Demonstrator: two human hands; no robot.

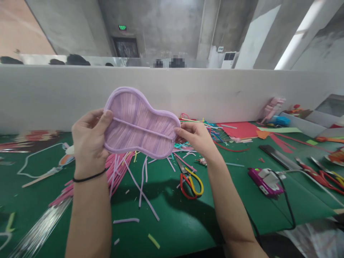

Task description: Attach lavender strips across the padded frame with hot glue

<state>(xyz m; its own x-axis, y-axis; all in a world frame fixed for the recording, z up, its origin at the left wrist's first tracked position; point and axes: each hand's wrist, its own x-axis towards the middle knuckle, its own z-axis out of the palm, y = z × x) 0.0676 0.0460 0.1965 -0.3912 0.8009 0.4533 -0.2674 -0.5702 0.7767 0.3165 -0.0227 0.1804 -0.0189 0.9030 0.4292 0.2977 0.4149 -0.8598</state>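
I hold a lilac gourd-shaped piece made of pipe cleaners (139,123) up above the green table (188,222), its flat face toward me. My left hand (90,141) grips its left edge, thumb pressed on the rim. The fingers of my right hand (197,138) pinch its right edge. A thin lilac stem runs across the piece from one hand to the other. Under it lie loose pink and lilac pipe cleaners (120,172).
Scissors with red and yellow handles (189,181) lie on the table below the piece. A purple glue gun (264,181) with a black cord sits to the right. Red paper (239,129), scraps and more scissors (321,173) lie farther right. A white partition (53,96) bounds the table's far side.
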